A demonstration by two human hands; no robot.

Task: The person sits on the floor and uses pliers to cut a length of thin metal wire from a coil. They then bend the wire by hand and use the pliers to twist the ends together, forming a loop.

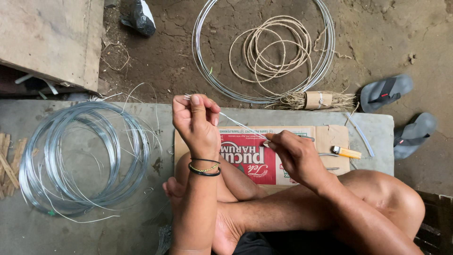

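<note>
floor: cracked dirt (pixel 387 38) | platform: grey concrete slab (pixel 28 231) | light: daylight

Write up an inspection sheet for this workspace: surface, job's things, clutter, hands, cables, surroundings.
Surface: grey concrete slab, flattened red-and-tan cardboard sheet on it.
Job's things: thin silver wire strand stretched between both hands; large silver wire coil on the slab at left.
Clutter: yellow-handled tool, wood slivers.
Hands: left hand pinches the strand's raised end; right hand in a closed grip on its lower end.
Cables: nothing seen.
Surroundings: dirt floor with second wire hoop, tan cord coil, grey sandals.
</note>
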